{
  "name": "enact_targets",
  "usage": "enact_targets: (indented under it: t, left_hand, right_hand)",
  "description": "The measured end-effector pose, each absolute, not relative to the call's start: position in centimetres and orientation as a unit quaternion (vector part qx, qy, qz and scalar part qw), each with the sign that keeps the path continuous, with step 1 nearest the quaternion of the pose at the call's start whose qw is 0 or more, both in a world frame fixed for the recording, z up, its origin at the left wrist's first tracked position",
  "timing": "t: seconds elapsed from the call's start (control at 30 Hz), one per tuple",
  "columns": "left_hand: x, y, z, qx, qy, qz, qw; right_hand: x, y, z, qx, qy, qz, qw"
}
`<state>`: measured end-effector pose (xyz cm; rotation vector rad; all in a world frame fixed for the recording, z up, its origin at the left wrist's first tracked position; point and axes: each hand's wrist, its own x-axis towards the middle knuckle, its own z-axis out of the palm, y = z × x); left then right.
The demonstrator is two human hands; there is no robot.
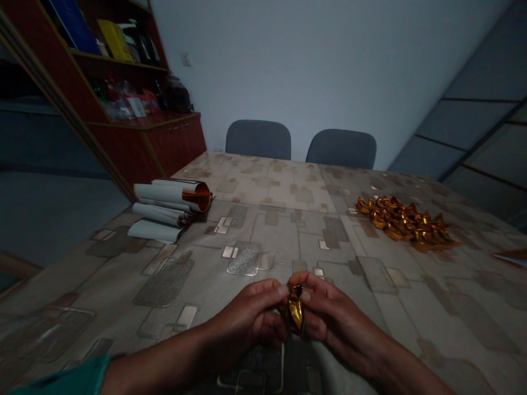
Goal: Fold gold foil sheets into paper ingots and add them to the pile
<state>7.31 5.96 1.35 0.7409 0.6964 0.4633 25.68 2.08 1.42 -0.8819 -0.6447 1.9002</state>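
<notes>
Near the table's front edge, a small folded gold foil paper ingot (295, 308) is held upright between my two hands. My left hand (263, 310) grips its left side with thumb and fingers. My right hand (329, 307) pinches the other side, its thumb near the upper rim. Part of the ingot's lower body is hidden by the fingers. To the right lies a group of several finished gold foil ingots (405, 219), set close together in rows. On the left, a stack of rolled or curled paper sheets (164, 206) shows white outside and gold inside.
The patterned cloth (280, 230) covers the table. Two grey chairs (258, 137) stand behind it by the wall. A red-brown cabinet (173, 140) with filled shelves is at the far left. A flat thing (513, 258) lies at the right edge.
</notes>
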Motion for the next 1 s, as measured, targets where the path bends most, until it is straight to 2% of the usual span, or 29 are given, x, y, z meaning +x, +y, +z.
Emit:
enact_targets:
  t: [0.23, 0.53, 0.67, 1.0]
  left_hand:
    - [6.6, 6.5, 1.9, 0.395, 0.278, 0.201, 0.852]
    - [7.5, 6.4, 1.6, 0.363, 0.252, 0.303, 0.844]
    - [7.5, 6.3, 1.6, 0.357, 0.261, 0.359, 0.822]
    - [7.7, 6.3, 0.7, 0.399, 0.257, 0.37, 0.799]
  right_hand:
    - [25.9, 2.2, 2.2, -0.34, -0.246, 0.775, 0.473]
    - [25.6, 2.1, 2.9, -0.406, -0.316, 0.7, 0.495]
    - [25.5, 1.9, 2.7, -0.382, -0.386, 0.668, 0.509]
    - [25.0, 2.0, 2.5, -0.413, -0.452, 0.582, 0.535]
